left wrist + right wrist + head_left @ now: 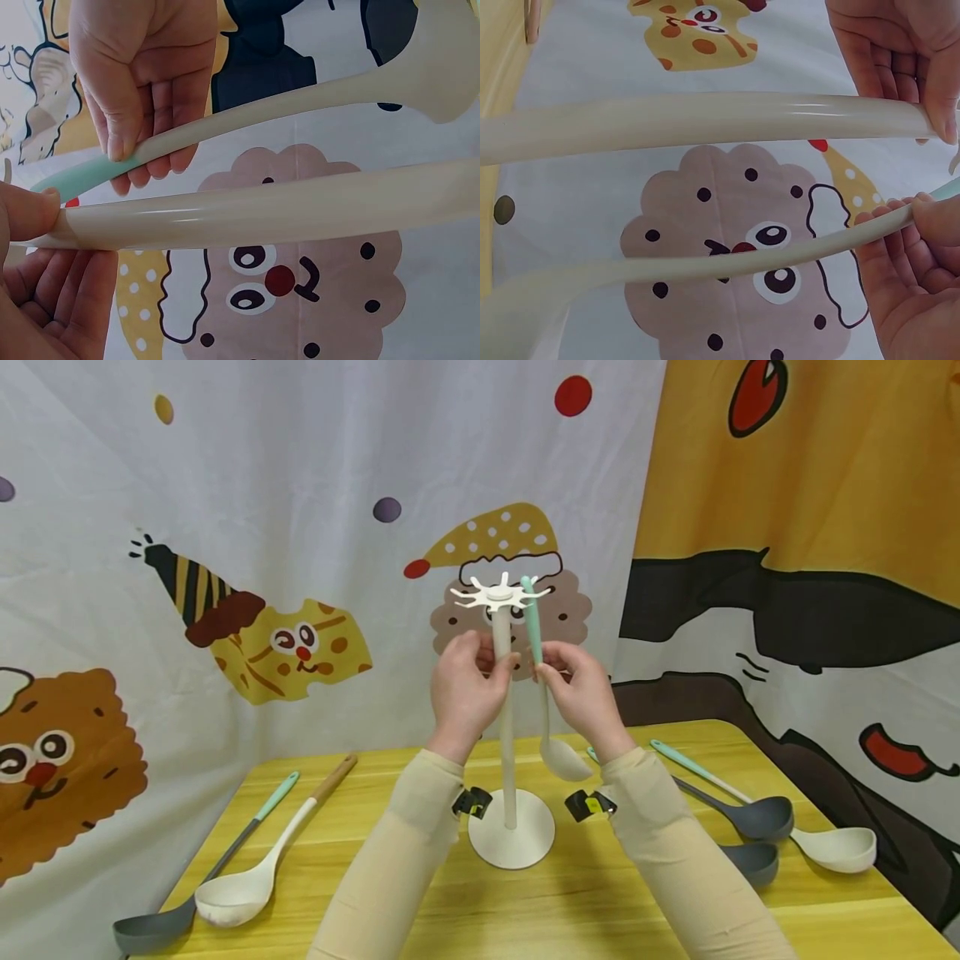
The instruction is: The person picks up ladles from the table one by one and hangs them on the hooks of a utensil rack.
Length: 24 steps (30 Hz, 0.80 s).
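Note:
A white utensil stand (508, 760) with a round base rises from the table, topped by a ring of hooks (498, 596). My left hand (468, 685) grips its pole (247, 214) below the hooks, thumb on one side and fingers on the other. On the pole's right, my right hand (581, 685) pinches a cream ladle (564, 761) by the lower part of its mint-green handle (533, 627). The ladle hangs upright, bowl down and clear of the table. Its handle tip overlaps a right-hand hook in the head view.
On the left of the wooden table (405, 860) lie a grey ladle (153, 931) and a white ladle (240, 893) with a wooden handle. To the right are a dark grey ladle (761, 818), a white ladle (840, 849) and another grey ladle (756, 862). A printed curtain (300, 460) hangs behind.

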{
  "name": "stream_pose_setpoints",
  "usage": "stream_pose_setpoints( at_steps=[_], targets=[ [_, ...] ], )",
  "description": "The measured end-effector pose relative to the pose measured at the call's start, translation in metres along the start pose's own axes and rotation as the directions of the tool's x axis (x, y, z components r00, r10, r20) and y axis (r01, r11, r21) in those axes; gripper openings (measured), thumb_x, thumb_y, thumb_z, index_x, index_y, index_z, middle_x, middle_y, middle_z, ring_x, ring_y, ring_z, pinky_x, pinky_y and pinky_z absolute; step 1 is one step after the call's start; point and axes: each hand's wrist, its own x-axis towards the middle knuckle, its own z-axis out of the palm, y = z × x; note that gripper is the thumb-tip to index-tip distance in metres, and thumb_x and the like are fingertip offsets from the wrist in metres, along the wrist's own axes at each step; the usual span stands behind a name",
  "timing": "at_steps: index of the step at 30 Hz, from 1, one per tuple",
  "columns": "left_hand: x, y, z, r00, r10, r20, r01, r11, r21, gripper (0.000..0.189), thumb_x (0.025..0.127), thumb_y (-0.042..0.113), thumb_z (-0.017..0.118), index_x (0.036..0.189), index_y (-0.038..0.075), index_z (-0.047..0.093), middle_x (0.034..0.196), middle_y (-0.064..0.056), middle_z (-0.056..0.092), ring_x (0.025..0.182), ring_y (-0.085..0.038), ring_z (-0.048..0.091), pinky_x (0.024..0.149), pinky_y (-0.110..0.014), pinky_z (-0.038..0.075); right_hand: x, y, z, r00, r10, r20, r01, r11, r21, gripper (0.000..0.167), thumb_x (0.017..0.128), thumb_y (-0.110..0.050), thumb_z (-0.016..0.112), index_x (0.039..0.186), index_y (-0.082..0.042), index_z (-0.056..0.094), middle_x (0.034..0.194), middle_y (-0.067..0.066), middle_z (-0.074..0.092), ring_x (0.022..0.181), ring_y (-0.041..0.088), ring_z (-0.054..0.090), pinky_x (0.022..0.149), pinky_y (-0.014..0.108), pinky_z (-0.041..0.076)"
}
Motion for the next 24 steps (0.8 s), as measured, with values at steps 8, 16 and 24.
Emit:
stream_pose_setpoints(
  at_steps=[8,16,24],
  targets=[
    [-0.0006,0.0013,0.0005,1.000,-0.007,0.000,0.007,1.000,-0.004,0.021,0.087,0.017,0.077,0.095,0.003,0.064,0.087,-0.008,0.062,0.075,-0.018,0.065,0.065,-0.028,0.055,-0.0019,0.0005,0.0010,1.000,-0.007,0.010,0.007,1.000,0.014,0.021,0.099,-0.003,0.059,0.118,0.000,0.066,0.095,0.013,0.066,0.088,0.024,0.062,0.081,0.040,0.052],
    [-0.0008,0.0009,0.0007,1.000,-0.016,0.003,0.016,1.000,-0.003,0.020,0.088,0.017,0.077,0.095,0.003,0.064,0.087,-0.008,0.061,0.075,-0.018,0.065,0.065,-0.028,0.055,-0.0018,0.0017,0.0031,0.999,0.002,0.040,-0.004,0.999,0.044,0.022,0.099,-0.005,0.058,0.120,0.001,0.066,0.098,0.015,0.068,0.091,0.026,0.063,0.083,0.040,0.051],
    [0.0002,0.0000,0.0010,1.000,0.001,-0.009,-0.001,1.000,0.001,0.020,0.087,0.018,0.077,0.094,0.004,0.065,0.086,-0.008,0.063,0.074,-0.018,0.065,0.065,-0.028,0.054,-0.0021,0.0015,0.0018,0.997,0.032,0.065,-0.035,0.998,0.043,0.026,0.099,-0.007,0.059,0.124,0.000,0.064,0.107,0.016,0.068,0.099,0.027,0.064,0.088,0.043,0.051]
  ],
)
